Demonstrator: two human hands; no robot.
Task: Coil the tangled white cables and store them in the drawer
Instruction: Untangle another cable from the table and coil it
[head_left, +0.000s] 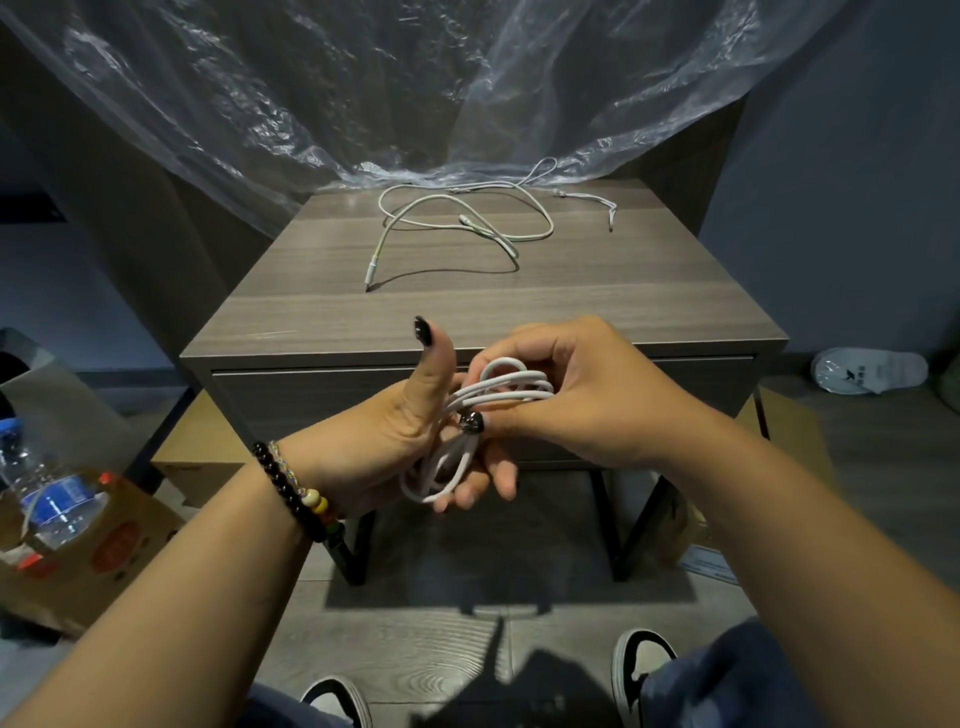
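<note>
A: What do my hands have right now?

B: From the head camera, I see both hands meeting in front of the desk (322, 332), which is a grey wood nightstand. The left hand (395, 447) has its fingers curled under a coiled white cable (483, 410), thumb sticking straight up. The right hand (576, 395) is closed over the top of the same coil, fingers wrapped around its upper loops.

A: Where are the other cables?

B: A loose white cable (467, 223) lies in open loops on the desk's far half, well apart from my hands. A thinner white cable (587, 200) trails along the back edge beside it, near a clear plastic sheet (415, 88).

A: And the drawer?

B: The drawer (311, 400) sits shut in the desk's front, just behind my hands.
</note>
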